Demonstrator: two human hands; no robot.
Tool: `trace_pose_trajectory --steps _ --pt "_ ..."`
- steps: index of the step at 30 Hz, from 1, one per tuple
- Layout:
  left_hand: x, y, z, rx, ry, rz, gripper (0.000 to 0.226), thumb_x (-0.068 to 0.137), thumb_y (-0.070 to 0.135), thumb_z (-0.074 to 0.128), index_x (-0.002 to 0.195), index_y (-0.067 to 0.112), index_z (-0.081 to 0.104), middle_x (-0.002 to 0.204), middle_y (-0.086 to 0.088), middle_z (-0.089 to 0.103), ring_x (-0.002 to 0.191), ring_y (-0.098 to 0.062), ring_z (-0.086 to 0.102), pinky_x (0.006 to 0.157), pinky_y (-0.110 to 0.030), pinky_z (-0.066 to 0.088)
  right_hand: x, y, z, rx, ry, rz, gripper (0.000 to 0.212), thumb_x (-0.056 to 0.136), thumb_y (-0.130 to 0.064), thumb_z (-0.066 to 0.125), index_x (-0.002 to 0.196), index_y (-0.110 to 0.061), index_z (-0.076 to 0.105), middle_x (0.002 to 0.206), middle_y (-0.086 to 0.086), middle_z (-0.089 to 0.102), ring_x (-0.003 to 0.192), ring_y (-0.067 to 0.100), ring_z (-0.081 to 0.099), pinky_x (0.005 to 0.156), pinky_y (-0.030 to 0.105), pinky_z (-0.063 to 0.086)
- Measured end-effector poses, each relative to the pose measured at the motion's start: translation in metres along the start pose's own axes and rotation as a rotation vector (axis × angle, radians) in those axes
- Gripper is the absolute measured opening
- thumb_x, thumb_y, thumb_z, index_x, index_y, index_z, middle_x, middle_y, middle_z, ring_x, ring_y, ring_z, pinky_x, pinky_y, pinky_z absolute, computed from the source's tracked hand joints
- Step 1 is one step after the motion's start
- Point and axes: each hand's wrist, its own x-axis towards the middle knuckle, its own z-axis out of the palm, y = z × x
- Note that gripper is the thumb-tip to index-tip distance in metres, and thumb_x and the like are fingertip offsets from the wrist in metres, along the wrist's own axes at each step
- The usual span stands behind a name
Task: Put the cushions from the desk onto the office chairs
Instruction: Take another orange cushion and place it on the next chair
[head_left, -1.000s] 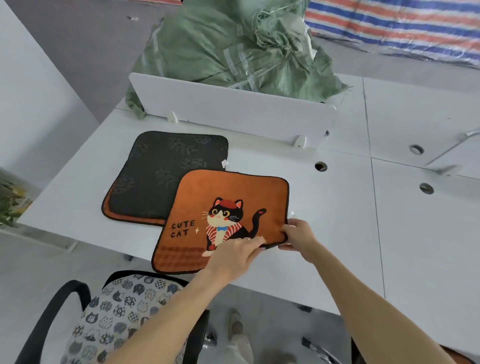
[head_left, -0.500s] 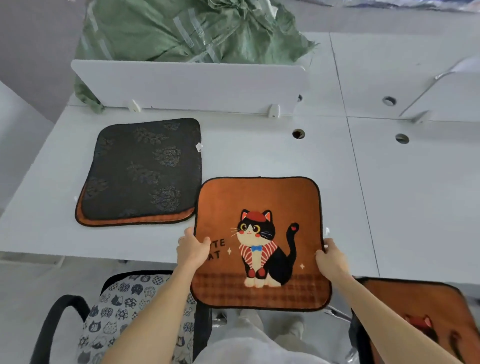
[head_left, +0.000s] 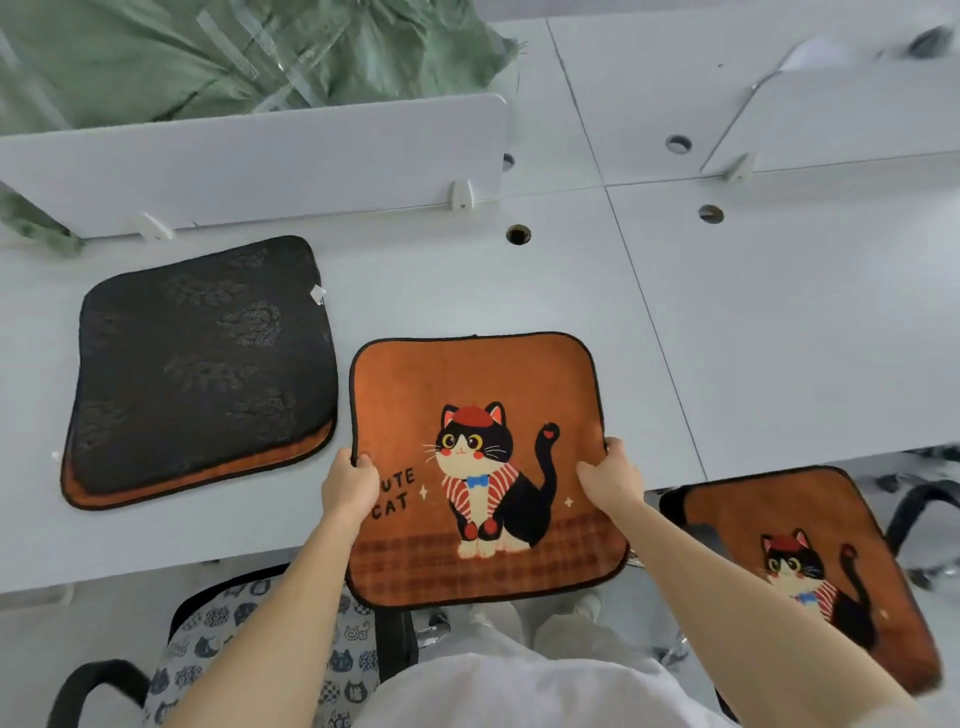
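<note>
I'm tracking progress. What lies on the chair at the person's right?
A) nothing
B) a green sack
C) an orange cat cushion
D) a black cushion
C: an orange cat cushion covers the seat of the chair on the person's right.

Bare forearms, no sleeves in view; a white garment and pale shoes.

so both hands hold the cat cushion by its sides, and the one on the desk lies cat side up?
No: head view shows the desk cushion dark side up. The left hand and right hand do hold the cat cushion by its sides.
</note>
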Motion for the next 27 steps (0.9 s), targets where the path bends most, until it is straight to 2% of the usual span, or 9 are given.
trace_pose_trajectory --steps 2,5,8,10,15,17,21,24,27 --pt "-0.004 0.011 0.002 -0.021 0.049 0.048 0.039 0.107 0.027 0.031 0.142 0.015 0.045 0.133 -0.012 0.058 0.113 -0.034 0.057 0.092 -0.042 0.046 0.0 0.0 -0.006 0.092 -0.033 0.019 0.046 0.094 -0.022 0.06 0.139 -0.019 0.05 0.094 -0.003 0.064 0.075 0.017 0.061 0.055 0.026 0.047" --pt "-0.011 0.036 0.004 -0.055 0.096 0.136 0.034 0.108 0.027 0.032 0.133 0.014 0.05 0.126 -0.013 0.061 0.104 -0.033 0.059 0.092 -0.045 0.048 -0.005 0.001 -0.019 0.197 -0.021 -0.056 0.035 0.096 -0.022 0.06 0.131 -0.025 0.061 0.088 -0.015 0.067 0.079 0.013 0.068 0.064 0.028 0.054" --pt "-0.021 0.071 0.016 -0.054 0.092 0.245 0.033 0.107 0.029 0.031 0.13 0.015 0.05 0.124 -0.012 0.061 0.106 -0.034 0.06 0.093 -0.049 0.051 -0.019 0.009 -0.04 0.303 0.068 -0.107 0.033 0.1 -0.027 0.057 0.133 -0.03 0.06 0.091 -0.021 0.067 0.08 0.007 0.068 0.061 0.021 0.051" --pt "-0.035 0.098 0.029 -0.063 0.072 0.319 0.034 0.107 0.029 0.03 0.13 0.014 0.05 0.124 -0.013 0.062 0.107 -0.034 0.061 0.095 -0.052 0.051 -0.031 0.02 -0.061 0.362 0.161 -0.11 0.036 0.102 -0.03 0.056 0.138 -0.029 0.057 0.094 -0.021 0.066 0.082 0.007 0.067 0.065 0.023 0.052" --pt "-0.088 0.156 0.063 -0.073 0.041 0.494 0.035 0.108 0.031 0.028 0.13 0.014 0.05 0.123 -0.012 0.062 0.108 -0.034 0.06 0.094 -0.049 0.051 -0.071 0.067 -0.123 0.581 0.388 -0.07 0.041 0.103 -0.031 0.058 0.143 -0.026 0.054 0.12 -0.004 0.07 0.103 0.019 0.068 0.09 0.04 0.059" --pt "-0.117 0.178 0.076 -0.071 0.008 0.589 0.034 0.108 0.031 0.028 0.126 0.013 0.05 0.118 -0.012 0.063 0.103 -0.033 0.061 0.089 -0.046 0.05 -0.091 0.093 -0.151 0.653 0.486 -0.06 0.036 0.102 -0.03 0.06 0.137 -0.025 0.06 0.118 -0.004 0.072 0.102 0.019 0.069 0.09 0.043 0.059" --pt "-0.19 0.218 0.109 -0.087 -0.041 0.798 0.032 0.108 0.032 0.03 0.12 0.012 0.052 0.108 -0.008 0.062 0.094 -0.029 0.059 0.08 -0.041 0.046 -0.141 0.153 -0.204 0.772 0.653 -0.094 0.023 0.099 -0.029 0.064 0.122 -0.03 0.065 0.105 -0.013 0.073 0.094 0.009 0.069 0.078 0.029 0.057" --pt "-0.268 0.235 0.147 -0.109 -0.095 0.961 0.029 0.108 0.03 0.031 0.119 0.013 0.052 0.102 -0.003 0.06 0.091 -0.025 0.056 0.079 -0.038 0.043 -0.189 0.211 -0.247 0.856 0.762 -0.119 0.014 0.099 -0.028 0.064 0.108 -0.039 0.066 0.103 -0.017 0.072 0.097 0.01 0.069 0.085 0.035 0.056" --pt "-0.35 0.234 0.192 -0.133 -0.188 1.083 0.026 0.108 0.029 0.031 0.111 0.014 0.053 0.09 0.002 0.058 0.083 -0.022 0.056 0.073 -0.035 0.041 -0.24 0.281 -0.286 0.948 0.889 -0.121 0.022 0.099 -0.025 0.065 0.12 -0.033 0.068 0.106 -0.014 0.074 0.099 0.012 0.07 0.09 0.041 0.058"
